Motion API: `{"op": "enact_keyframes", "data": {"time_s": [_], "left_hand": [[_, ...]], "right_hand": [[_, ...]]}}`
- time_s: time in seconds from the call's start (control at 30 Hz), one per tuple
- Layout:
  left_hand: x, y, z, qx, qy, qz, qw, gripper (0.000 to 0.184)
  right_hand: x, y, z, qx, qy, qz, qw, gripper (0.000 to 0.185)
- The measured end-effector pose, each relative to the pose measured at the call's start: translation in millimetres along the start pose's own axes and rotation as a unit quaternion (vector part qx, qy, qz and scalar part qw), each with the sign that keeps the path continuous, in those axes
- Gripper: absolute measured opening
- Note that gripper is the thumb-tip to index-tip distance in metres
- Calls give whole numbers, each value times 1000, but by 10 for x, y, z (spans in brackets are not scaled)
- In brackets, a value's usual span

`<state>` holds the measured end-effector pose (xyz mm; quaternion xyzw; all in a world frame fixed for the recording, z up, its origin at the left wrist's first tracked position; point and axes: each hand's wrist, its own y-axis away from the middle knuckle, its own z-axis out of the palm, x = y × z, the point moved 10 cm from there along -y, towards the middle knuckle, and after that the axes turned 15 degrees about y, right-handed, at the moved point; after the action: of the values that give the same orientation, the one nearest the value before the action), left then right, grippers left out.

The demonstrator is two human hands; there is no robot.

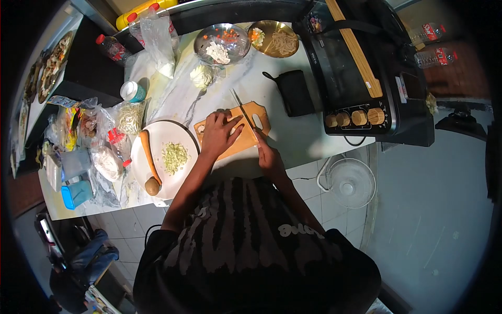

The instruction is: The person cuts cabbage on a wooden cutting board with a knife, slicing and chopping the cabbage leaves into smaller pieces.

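A wooden cutting board (232, 152) with a handle slot lies near the counter's front edge. My right hand (268, 155) is wrapped round the handle of a knife (243, 111), its blade pointing away from me across the board. My left hand (218, 133) rests on the board left of the blade, fingers spread; whether something small lies beneath them is hidden. A small pale piece (201, 128) shows at the board's left edge. To the left stands a white plate (178, 133) with chopped pale-green bits (174, 158) and a wooden tool (148, 157) with a rounded brown end.
Behind the board are a pale cabbage-like vegetable (202, 77), a steel plate (201, 44) and a gold-coloured plate (272, 51) of cut food. A black pouch (296, 93) and a black oven (345, 68) are right. Bagged foods (108, 162) crowd the left; a fan (348, 183) stands below right.
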<state>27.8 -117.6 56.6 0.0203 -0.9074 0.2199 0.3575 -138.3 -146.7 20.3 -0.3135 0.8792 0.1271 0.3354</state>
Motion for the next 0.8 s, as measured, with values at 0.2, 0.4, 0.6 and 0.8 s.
{"op": "enact_keyframes", "data": {"time_s": [0.2, 0.4, 0.6, 0.8], "left_hand": [[14, -3, -10, 10, -2, 14, 1000, 31], [14, -1, 7, 6, -22, 19, 1000, 31], [-4, 1, 4, 5, -6, -1, 1000, 30], [-20, 4, -13, 7, 6, -3, 1000, 30]], "right_hand": [[24, 28, -3, -13, -6, 28, 999, 49], [43, 45, -23, 0, 68, 9, 998, 53], [82, -32, -28, 14, 111, -17, 994, 56], [93, -50, -39, -11, 49, 1, 999, 53]]}}
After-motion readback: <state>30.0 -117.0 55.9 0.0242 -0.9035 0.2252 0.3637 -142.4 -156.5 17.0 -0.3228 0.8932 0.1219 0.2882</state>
